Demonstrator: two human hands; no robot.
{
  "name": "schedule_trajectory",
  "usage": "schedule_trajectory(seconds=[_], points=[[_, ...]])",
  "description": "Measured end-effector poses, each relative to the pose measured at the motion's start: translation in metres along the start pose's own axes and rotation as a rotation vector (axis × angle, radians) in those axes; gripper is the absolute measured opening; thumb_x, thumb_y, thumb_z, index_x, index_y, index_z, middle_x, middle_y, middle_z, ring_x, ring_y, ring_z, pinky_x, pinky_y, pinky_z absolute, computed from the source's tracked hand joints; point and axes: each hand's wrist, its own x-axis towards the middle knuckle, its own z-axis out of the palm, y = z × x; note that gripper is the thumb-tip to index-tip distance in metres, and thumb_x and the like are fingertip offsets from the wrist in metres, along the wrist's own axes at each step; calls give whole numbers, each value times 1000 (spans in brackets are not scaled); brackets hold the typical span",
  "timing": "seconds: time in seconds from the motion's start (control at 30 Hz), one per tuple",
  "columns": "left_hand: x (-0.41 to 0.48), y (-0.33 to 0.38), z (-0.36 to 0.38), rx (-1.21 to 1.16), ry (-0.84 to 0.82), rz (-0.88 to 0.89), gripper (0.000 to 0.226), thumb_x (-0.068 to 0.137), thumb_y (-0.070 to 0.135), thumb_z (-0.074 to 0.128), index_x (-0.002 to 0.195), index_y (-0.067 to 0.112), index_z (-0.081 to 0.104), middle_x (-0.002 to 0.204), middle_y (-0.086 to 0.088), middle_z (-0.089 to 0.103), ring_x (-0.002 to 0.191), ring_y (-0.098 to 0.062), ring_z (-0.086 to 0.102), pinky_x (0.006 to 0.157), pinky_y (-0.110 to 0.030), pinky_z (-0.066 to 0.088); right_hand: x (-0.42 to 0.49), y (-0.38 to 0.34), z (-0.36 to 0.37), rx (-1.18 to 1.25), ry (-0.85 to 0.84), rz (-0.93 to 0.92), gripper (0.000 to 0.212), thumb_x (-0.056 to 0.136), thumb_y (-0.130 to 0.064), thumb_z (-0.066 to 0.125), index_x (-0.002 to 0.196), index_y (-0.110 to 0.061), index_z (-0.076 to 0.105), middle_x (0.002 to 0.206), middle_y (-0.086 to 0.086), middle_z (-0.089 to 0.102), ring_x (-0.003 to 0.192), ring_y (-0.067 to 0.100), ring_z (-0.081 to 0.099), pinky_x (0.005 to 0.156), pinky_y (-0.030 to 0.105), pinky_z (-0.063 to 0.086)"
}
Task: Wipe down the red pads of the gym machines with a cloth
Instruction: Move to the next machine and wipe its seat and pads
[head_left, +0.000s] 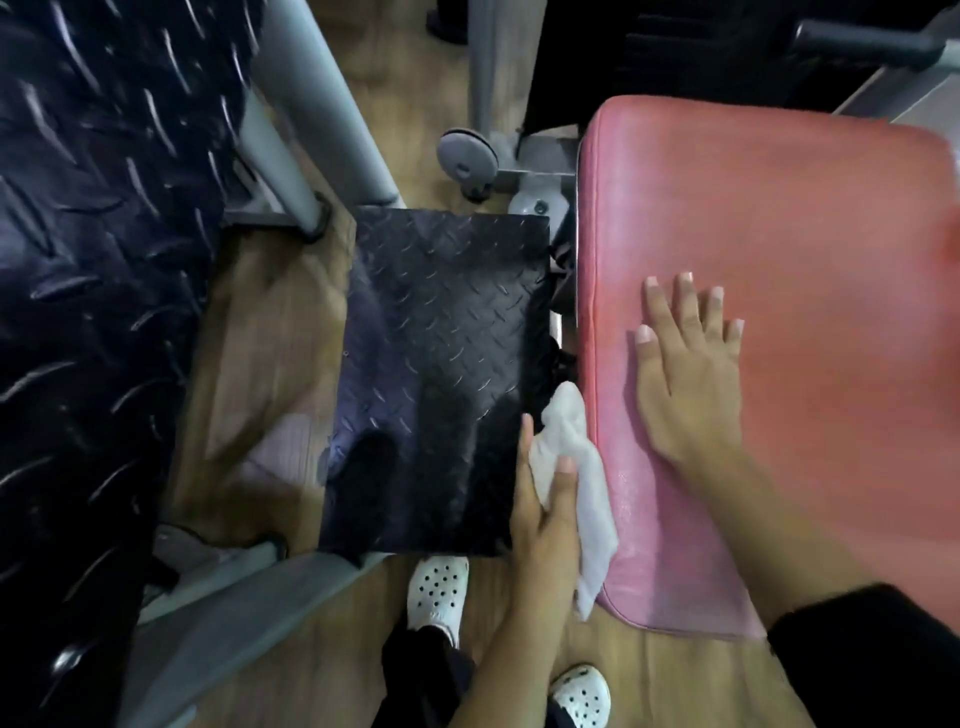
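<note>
Filling the right side of the view, a red pad (805, 218) of a gym machine lies flat above a wooden floor (270, 322), just beside a black diamond-plate footplate (441, 322). The person's right hand (685, 379) rests on the pad's top, palm down, fingers straight and spread. The left hand (545, 514) grips a white cloth (592, 509) between thumb and fingers, holding it against the pad's left edge near its front corner. White perforated clogs (436, 587) stand on the floor below.
</note>
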Motion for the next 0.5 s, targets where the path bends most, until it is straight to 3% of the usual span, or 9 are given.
schedule_trajectory(seconds=[0.07, 0.2, 0.3, 0.4, 0.5], points=[[22, 5, 7, 19, 15, 51, 57, 86, 60, 42, 140, 59, 22, 126, 49, 30, 106, 36, 31, 88, 2, 29, -1, 0, 3, -31, 21, 12, 52, 100, -39, 15, 152, -30, 16, 160, 0, 8, 148, 24, -3, 119, 44, -5], [67, 32, 15, 46, 43, 112, 44, 95, 46, 52, 138, 38, 46, 137, 17, 53, 122, 4, 49, 99, -16, 37, -1, 2, 6, -7, 41, 29, 50, 101, -37, 17, 151, -34, 16, 160, -4, 8, 148, 19, -3, 120, 41, -4], [103, 54, 21, -5, 33, 119, 46, 96, 47, 50, 139, 31, 48, 136, 9, 56, 124, -5, 52, 103, -23, 39, 0, 3, 5, 2, 44, 22, 51, 101, -37, 17, 151, -34, 17, 159, -6, 8, 148, 18, -2, 120, 40, -3], [88, 44, 18, -28, 2, 81, 47, 91, 58, 51, 133, 39, 51, 133, 14, 58, 121, 0, 53, 107, -30, 41, -1, 2, 5, -2, 39, 32, 51, 100, -39, 15, 151, -35, 17, 159, -8, 6, 148, 16, -4, 120, 38, -5], [74, 34, 12, 19, 10, 27, 67, 74, 75, 46, 131, 40, 53, 130, 14, 59, 119, -2, 55, 106, -34, 43, -1, 1, 5, -3, 30, 46, 52, 100, -40, 14, 151, -35, 17, 159, -8, 6, 148, 15, -5, 119, 34, -8]])
